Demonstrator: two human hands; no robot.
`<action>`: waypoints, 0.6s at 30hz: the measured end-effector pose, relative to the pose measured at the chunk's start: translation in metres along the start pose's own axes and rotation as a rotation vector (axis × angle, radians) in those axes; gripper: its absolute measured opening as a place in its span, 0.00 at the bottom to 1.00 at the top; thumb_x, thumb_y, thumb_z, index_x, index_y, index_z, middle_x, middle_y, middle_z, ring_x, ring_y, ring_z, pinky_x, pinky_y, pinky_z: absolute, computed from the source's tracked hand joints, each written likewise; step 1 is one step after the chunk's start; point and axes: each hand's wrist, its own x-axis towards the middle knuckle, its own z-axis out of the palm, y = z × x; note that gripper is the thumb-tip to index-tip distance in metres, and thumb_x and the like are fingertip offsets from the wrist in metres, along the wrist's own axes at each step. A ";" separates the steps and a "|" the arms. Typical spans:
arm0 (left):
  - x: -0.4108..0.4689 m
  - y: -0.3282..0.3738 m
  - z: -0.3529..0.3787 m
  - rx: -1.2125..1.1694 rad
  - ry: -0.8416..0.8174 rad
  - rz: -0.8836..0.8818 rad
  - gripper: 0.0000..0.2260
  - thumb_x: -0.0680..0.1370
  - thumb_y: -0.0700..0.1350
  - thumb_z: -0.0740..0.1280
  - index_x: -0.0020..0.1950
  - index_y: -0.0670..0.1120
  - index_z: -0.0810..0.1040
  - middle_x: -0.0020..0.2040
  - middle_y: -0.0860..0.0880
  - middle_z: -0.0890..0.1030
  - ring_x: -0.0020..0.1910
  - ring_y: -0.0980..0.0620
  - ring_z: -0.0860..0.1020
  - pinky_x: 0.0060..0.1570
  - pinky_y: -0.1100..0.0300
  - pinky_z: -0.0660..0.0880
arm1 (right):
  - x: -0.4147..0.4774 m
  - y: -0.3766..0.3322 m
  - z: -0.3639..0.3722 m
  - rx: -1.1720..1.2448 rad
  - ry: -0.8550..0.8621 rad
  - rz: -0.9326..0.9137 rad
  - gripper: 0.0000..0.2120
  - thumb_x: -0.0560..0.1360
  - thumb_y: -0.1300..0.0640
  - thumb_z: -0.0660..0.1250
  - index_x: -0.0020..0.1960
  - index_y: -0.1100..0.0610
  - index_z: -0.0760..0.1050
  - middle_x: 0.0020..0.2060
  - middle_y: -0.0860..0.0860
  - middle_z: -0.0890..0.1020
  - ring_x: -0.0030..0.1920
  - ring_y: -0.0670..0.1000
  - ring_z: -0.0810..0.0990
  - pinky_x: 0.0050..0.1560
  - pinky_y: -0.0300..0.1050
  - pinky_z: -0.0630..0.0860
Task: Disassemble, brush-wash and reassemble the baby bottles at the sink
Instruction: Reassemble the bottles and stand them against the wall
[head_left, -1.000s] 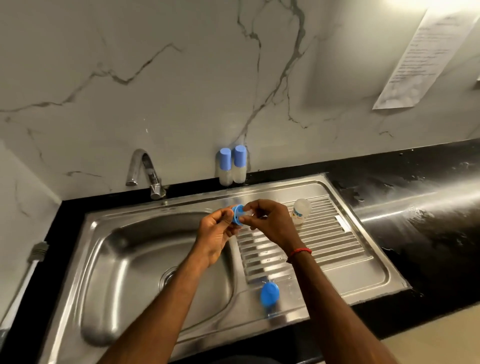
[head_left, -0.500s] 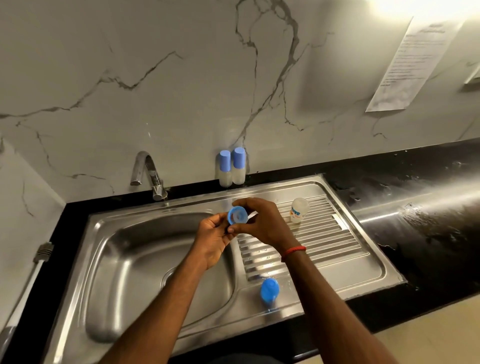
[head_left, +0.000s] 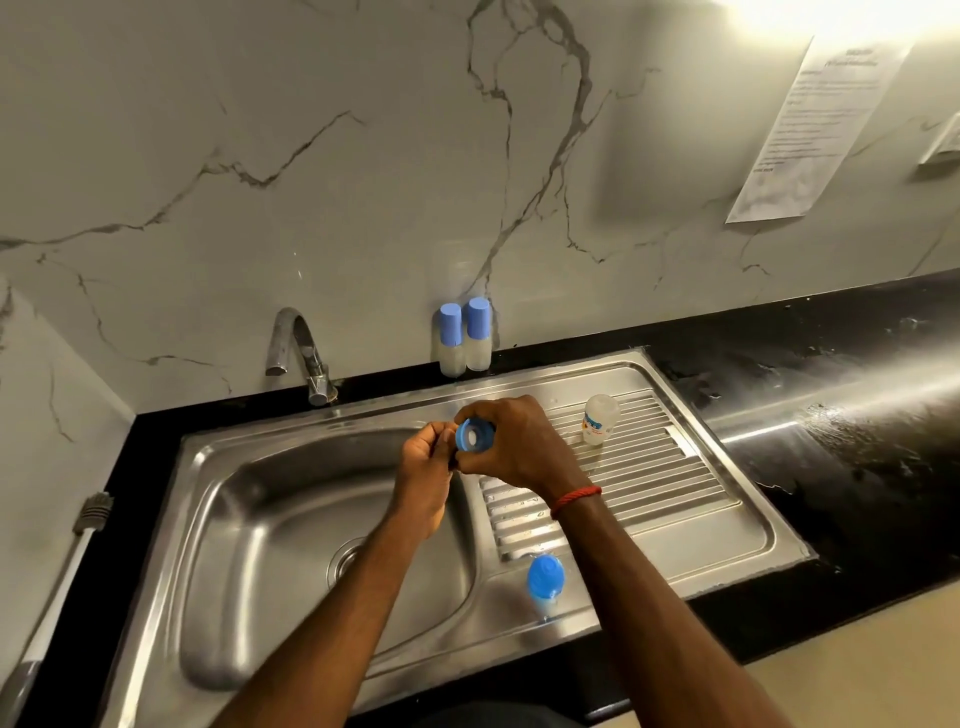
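Above the divide between basin and drainboard, my right hand (head_left: 511, 441) grips a blue screw ring (head_left: 471, 434) with a pale teat inside it. My left hand (head_left: 426, 460) meets it from the left, its fingers pinching at the ring's lower edge. A clear bottle body (head_left: 599, 419) with a coloured print stands open-topped on the ribbed drainboard, right of my hands. A blue cap (head_left: 545, 576) stands on the sink's front ledge. Two capped bottles (head_left: 464, 336) stand against the wall behind the sink.
The steel sink (head_left: 291, 525) has a chrome tap (head_left: 301, 353) at the back left. A long-handled brush (head_left: 78, 551) leans at the left wall. Wet black counter (head_left: 852, 431) stretches right. Paper sheets hang on the marble wall (head_left: 815, 130).
The blue ring has turned in my hands so its opening now faces the camera. Both hands stay together above the sink.
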 end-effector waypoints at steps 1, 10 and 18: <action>0.000 -0.001 0.000 -0.008 0.011 -0.006 0.07 0.84 0.40 0.62 0.49 0.44 0.79 0.41 0.48 0.83 0.42 0.50 0.79 0.43 0.57 0.77 | 0.000 -0.001 0.001 -0.009 0.002 0.003 0.22 0.67 0.48 0.80 0.56 0.57 0.81 0.47 0.52 0.85 0.43 0.44 0.79 0.48 0.38 0.80; 0.002 -0.005 -0.005 -0.052 0.027 -0.104 0.06 0.83 0.39 0.63 0.51 0.43 0.79 0.44 0.45 0.84 0.48 0.45 0.81 0.48 0.54 0.79 | -0.001 -0.003 0.007 -0.022 -0.007 0.015 0.24 0.67 0.47 0.80 0.57 0.58 0.81 0.47 0.53 0.85 0.43 0.45 0.79 0.48 0.37 0.80; -0.002 0.000 -0.008 -0.340 -0.022 -0.300 0.09 0.84 0.40 0.60 0.61 0.43 0.78 0.51 0.43 0.84 0.45 0.51 0.81 0.42 0.60 0.77 | -0.005 0.002 0.016 0.209 0.127 0.091 0.26 0.67 0.50 0.81 0.61 0.56 0.77 0.51 0.50 0.83 0.48 0.45 0.82 0.48 0.37 0.81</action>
